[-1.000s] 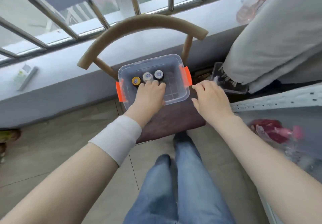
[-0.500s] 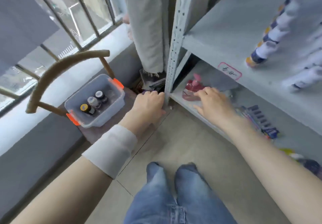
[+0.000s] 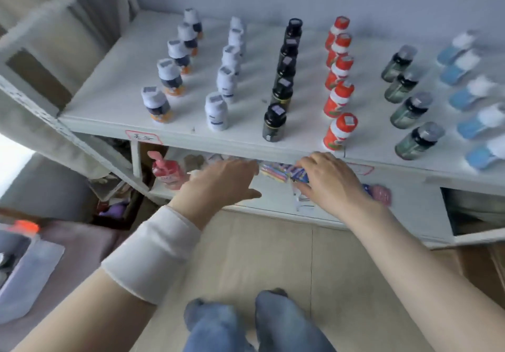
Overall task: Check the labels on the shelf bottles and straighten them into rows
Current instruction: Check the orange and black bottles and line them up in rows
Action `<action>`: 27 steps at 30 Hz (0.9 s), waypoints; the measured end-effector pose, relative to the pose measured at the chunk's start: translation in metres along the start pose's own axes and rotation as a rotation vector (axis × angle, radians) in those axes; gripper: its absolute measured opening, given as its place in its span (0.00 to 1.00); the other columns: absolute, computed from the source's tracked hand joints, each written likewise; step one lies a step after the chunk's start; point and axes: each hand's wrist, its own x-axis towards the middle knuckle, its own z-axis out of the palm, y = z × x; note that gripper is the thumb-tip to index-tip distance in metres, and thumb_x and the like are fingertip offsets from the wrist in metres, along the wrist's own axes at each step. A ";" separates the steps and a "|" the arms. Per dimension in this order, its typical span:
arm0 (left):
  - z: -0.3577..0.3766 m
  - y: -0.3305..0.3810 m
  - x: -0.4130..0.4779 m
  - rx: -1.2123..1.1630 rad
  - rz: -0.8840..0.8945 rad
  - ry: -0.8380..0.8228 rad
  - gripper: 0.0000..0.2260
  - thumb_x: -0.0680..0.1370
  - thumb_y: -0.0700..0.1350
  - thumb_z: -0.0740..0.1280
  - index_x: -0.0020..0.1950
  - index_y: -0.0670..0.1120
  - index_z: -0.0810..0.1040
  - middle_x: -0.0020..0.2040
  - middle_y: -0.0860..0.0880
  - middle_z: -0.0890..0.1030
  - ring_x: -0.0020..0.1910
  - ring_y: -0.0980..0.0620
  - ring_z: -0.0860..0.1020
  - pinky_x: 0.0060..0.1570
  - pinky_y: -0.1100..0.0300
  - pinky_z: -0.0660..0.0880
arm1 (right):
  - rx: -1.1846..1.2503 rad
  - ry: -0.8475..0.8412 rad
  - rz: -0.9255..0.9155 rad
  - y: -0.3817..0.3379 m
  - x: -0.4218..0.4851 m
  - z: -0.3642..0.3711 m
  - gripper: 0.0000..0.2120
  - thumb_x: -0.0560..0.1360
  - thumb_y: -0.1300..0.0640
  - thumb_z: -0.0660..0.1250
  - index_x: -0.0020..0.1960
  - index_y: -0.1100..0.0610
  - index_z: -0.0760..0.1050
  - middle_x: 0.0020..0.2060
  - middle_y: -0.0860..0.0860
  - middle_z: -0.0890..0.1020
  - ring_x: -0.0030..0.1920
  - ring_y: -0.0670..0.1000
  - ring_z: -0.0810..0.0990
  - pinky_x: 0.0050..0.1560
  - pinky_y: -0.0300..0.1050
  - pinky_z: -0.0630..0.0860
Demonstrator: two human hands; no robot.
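Bottles stand upright on the white shelf [image 3: 114, 105] in six rows running front to back: white-cap with orange base [image 3: 156, 104] far left, plain white bottles [image 3: 216, 111], black bottles [image 3: 274, 122], orange-red bottles [image 3: 340, 131], dark green-tinted bottles [image 3: 418, 140], and blue bottles [image 3: 481, 124] at far right, blurred. Small grey stickers on the caps. Red-edged label tag [image 3: 143, 137] on the shelf's front lip. Both hands are below that lip, touching no bottle. Left hand [image 3: 224, 179] is palm down, fingers loosely spread, holding nothing, white wristband [image 3: 153, 253] on the forearm. Right hand [image 3: 328, 179] is palm down, fingers curled over colourful packets [image 3: 276, 169] on the lower shelf; grip unclear. Pink pump bottle [image 3: 166, 171] sits at lower shelf left. Clear bin [image 3: 24, 272] with orange latch at far left edge.
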 end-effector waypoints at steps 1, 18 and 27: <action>-0.006 0.017 0.012 0.020 0.024 0.013 0.21 0.77 0.55 0.64 0.66 0.47 0.67 0.62 0.47 0.74 0.61 0.46 0.73 0.56 0.54 0.68 | 0.007 0.017 0.023 0.018 -0.005 -0.004 0.20 0.75 0.48 0.62 0.63 0.56 0.69 0.59 0.55 0.74 0.61 0.57 0.71 0.58 0.50 0.68; -0.075 0.088 0.143 0.233 0.228 0.162 0.22 0.76 0.57 0.64 0.64 0.45 0.68 0.57 0.45 0.77 0.55 0.44 0.76 0.53 0.50 0.75 | -0.011 0.040 0.255 0.140 0.013 -0.052 0.20 0.76 0.50 0.61 0.65 0.57 0.68 0.60 0.56 0.74 0.62 0.58 0.71 0.58 0.52 0.71; -0.053 0.097 0.162 0.002 0.207 0.125 0.28 0.74 0.57 0.66 0.70 0.49 0.63 0.65 0.46 0.71 0.62 0.45 0.71 0.58 0.51 0.71 | -0.052 -0.021 0.192 0.163 0.037 -0.030 0.19 0.77 0.48 0.59 0.64 0.57 0.67 0.59 0.55 0.73 0.60 0.57 0.71 0.56 0.50 0.69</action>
